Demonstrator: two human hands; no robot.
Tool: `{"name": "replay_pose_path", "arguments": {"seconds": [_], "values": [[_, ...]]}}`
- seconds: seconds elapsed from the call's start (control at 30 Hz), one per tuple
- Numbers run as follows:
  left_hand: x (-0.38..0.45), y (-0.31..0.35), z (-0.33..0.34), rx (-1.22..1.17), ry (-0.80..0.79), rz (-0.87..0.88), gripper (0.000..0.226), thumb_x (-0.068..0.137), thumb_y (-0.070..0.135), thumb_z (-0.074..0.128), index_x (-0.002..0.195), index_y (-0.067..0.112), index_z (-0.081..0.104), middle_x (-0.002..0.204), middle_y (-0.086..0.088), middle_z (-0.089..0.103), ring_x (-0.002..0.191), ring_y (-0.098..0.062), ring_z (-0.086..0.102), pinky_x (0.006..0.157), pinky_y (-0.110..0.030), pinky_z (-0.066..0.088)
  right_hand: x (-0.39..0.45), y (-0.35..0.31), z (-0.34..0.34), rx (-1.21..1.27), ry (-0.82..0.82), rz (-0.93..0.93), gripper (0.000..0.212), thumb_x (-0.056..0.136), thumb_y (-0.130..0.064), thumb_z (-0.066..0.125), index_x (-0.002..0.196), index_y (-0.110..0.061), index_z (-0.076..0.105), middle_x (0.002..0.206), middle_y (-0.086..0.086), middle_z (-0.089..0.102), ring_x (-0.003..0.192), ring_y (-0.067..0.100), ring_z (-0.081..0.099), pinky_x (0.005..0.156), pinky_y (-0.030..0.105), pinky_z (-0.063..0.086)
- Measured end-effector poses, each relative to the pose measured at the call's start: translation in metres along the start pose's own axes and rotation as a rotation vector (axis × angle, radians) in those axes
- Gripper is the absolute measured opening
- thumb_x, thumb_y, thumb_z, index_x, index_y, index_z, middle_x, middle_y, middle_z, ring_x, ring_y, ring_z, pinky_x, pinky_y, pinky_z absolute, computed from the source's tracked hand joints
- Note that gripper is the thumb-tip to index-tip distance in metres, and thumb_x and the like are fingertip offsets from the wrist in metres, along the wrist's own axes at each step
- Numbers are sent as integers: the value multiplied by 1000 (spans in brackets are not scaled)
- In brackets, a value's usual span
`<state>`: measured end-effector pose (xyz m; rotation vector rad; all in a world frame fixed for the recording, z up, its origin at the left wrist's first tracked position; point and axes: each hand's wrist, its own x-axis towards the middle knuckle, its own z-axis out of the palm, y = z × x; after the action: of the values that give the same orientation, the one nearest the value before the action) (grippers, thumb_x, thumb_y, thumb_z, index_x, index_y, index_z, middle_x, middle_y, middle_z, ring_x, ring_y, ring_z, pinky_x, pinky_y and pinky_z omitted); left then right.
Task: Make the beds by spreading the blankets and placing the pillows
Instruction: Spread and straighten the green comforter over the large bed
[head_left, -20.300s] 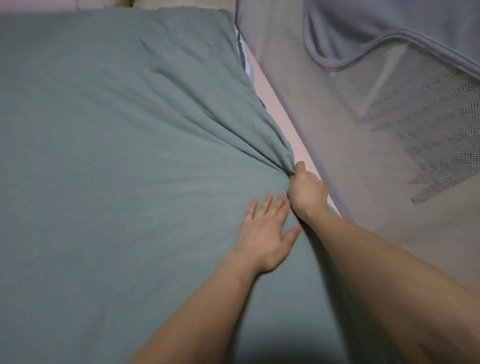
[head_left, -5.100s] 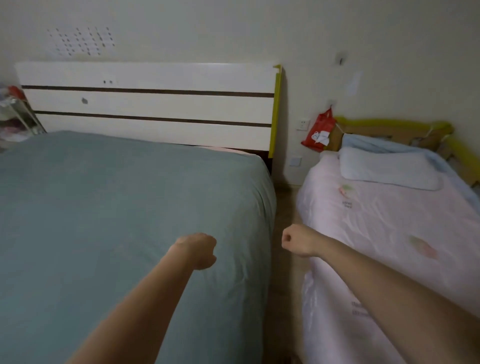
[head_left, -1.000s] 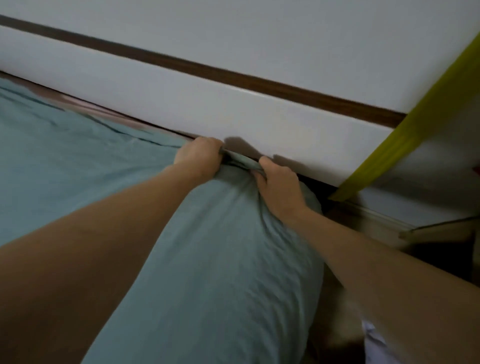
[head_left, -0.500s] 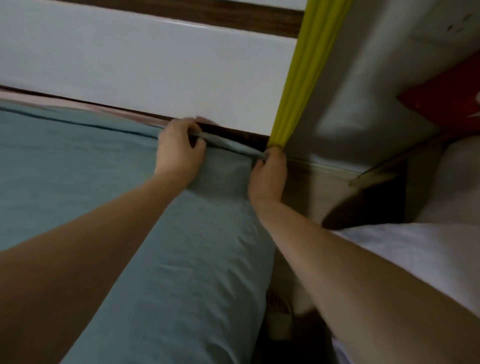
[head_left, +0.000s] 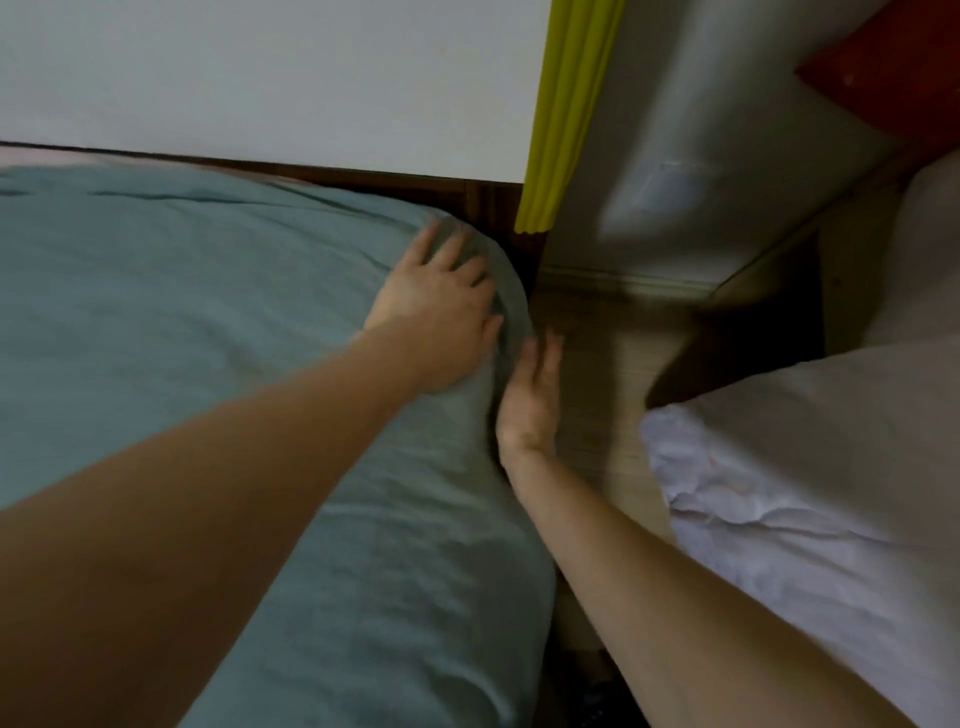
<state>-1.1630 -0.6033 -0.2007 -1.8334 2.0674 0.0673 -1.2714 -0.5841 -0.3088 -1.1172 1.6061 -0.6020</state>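
Both hands have released the hem: our left hand (head_left: 436, 306) lies flat on the teal blanket (head_left: 182, 312), right hand (head_left: 530, 400) flat against its side, grips wide.

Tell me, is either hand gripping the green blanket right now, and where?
Neither. The left hand lies flat on the green blanket at its corner; the right hand presses open against its side edge.

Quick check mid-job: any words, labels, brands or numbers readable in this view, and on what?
None readable.
The grey-green blanket, white headboard panel, yellow corner padding strip and white quilt show no text.
The red object at the top right is blurred; no print legible.
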Motion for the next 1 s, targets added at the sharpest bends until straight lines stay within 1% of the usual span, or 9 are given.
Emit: {"name": "replay_pose_path", "arguments": {"seconds": [0.07, 0.13, 0.23, 0.33, 0.47, 0.57, 0.67, 0.77, 1.0], "values": [[4, 12, 2, 85, -62, 38, 53, 98, 44, 25, 142, 19, 42, 150, -4, 38, 145, -28, 16, 118, -52, -1, -12, -3, 3, 156, -14, -189, 53, 101, -45, 28, 149, -23, 28, 155, -3, 28, 142, 11, 26, 115, 27, 22], [5, 16, 2, 136, -104, 34, 49, 97, 42, 29, 137, 21, 49, 145, -5, 43, 143, -29, 19, 117, -56, -3, -27, 17, 6, 100, -197, -134, 60, 96, -54, 26, 146, -22, 32, 151, -1, 35, 139, 14, 32, 113, 27, 25], [4, 15, -3, 169, -148, 26, 47, 98, 39, 29, 138, 22, 48, 147, -5, 40, 144, -29, 17, 116, -57, -4, -27, 54, -10, -483, -437, -72, 58, 98, -51, 20, 151, -27, 19, 158, 0, 22, 144, 20, 25, 117, 38, 23], [-4, 16, -21, 119, -220, 38, 45, 99, 34, 32, 139, 19, 46, 149, -6, 37, 143, -28, 19, 118, -54, 4, -18, 40, -56, -822, -527, 133, 46, 103, -35, 28, 132, -7, 51, 139, 16, 50, 127, 32, 48, 103, 37, 42], [-38, 27, -64, -60, -292, -23, 35, 96, 24, 41, 128, 17, 54, 133, -5, 52, 126, -25, 46, 104, -39, 37, -34, -7, -130, -836, -463, 108, 42, 102, -31, 37, 129, -4, 53, 140, 15, 49, 130, 30, 44, 104, 31, 37], [-91, 43, -118, -118, -338, -56, 28, 97, 19, 41, 118, 17, 59, 121, -4, 61, 111, -25, 58, 90, -38, 49, -75, -52, -196, -767, -402, 111, 25, 99, -20, 41, 94, -4, 59, 103, 18, 60, 99, 30, 56, 81, 32, 41], [-144, 64, -171, -146, -347, -28, 31, 98, 21, 40, 124, 16, 57, 127, -5, 58, 118, -25, 55, 92, -37, 46, -133, -97, -259, -723, -342, 69, 20, 96, -14, 43, 89, -7, 61, 92, 12, 61, 86, 26, 57, 70, 26, 41], [-202, 98, -238, -170, -318, 51, 33, 98, 25, 39, 125, 16, 56, 129, -5, 57, 119, -26, 55, 89, -37, 45, -213, -131, -322, -669, -269, 28, 25, 96, -14, 44, 82, -1, 60, 97, 16, 64, 92, 31, 61, 60, 20, 37], [-270, 183, -368, -67, -200, 279, 30, 98, 28, 41, 121, 16, 56, 122, -3, 59, 111, -25, 57, 82, -35, 42, -353, -178, -446, -557, -93, -7, 22, 91, -19, 50, 92, -4, 66, 91, 12, 71, 76, 23, 67, 64, 31, 50]]}}
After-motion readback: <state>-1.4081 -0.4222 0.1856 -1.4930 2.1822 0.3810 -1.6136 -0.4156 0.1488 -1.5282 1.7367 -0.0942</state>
